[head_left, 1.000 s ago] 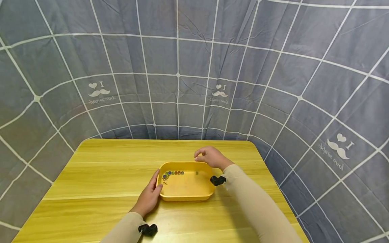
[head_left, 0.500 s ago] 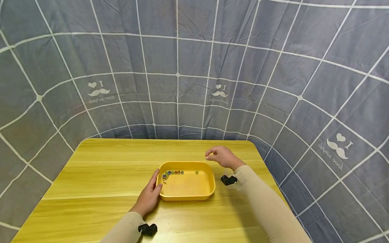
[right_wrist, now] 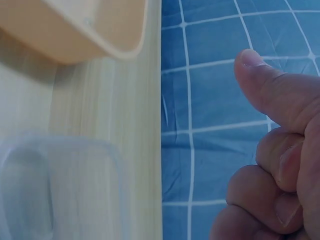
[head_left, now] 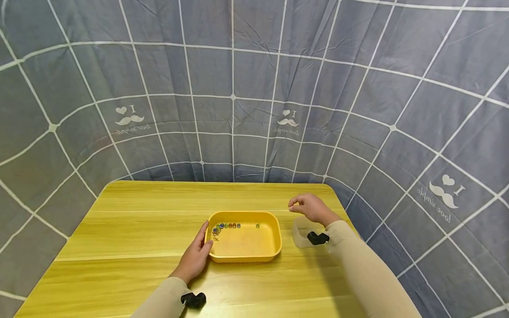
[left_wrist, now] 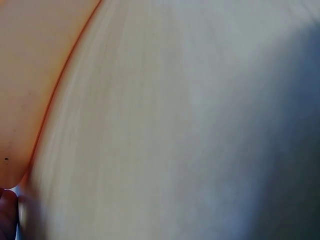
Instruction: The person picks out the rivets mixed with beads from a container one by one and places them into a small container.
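A smooth, round-cornered yellow plastic tray [head_left: 246,243] sits on the wood-grained tabletop [head_left: 151,234], holding shiny round marbles [head_left: 230,225], mostly toward its left end. The left hand [head_left: 193,257] clamps that end between thumb and fingers; right of the tray, the right hand [head_left: 314,208] hovers by a translucent plastic box [head_left: 299,232], fingers curled in, thumb apart.

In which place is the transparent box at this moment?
In the head view, the transparent box stands on the table, just right of the yellow tray, partly hidden by the right hand.
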`<state>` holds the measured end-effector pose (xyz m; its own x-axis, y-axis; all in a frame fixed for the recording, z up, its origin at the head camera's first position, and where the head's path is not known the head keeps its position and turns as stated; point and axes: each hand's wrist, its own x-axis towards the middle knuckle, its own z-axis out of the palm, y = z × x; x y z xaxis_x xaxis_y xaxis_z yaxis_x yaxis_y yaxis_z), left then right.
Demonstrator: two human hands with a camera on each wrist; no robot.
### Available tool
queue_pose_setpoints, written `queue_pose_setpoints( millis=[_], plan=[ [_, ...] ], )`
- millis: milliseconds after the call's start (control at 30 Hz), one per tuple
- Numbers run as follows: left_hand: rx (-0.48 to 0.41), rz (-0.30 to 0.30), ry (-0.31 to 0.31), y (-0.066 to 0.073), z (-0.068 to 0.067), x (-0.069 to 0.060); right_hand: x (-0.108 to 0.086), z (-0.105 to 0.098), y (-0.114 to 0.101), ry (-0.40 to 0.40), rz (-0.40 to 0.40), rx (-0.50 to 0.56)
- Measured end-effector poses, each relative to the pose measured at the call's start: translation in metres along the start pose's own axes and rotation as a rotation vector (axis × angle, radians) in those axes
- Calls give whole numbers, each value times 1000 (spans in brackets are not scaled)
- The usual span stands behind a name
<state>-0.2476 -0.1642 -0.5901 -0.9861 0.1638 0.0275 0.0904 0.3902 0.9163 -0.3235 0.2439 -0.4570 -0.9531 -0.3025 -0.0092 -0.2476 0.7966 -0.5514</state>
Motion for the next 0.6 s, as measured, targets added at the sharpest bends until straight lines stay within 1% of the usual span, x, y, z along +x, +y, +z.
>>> queue_pose_setpoints(
  millis=[133,367,600],
  plan=[
    [9,-1,5,-1,0,1,-6,-5,13,13,7,-7],
    [25,-10,12,-1,1,2,-19,-11,29,18,49,3],
    [20,-11,6,-2,1,2,-28,-11,45,25,83,2]
  ],
)
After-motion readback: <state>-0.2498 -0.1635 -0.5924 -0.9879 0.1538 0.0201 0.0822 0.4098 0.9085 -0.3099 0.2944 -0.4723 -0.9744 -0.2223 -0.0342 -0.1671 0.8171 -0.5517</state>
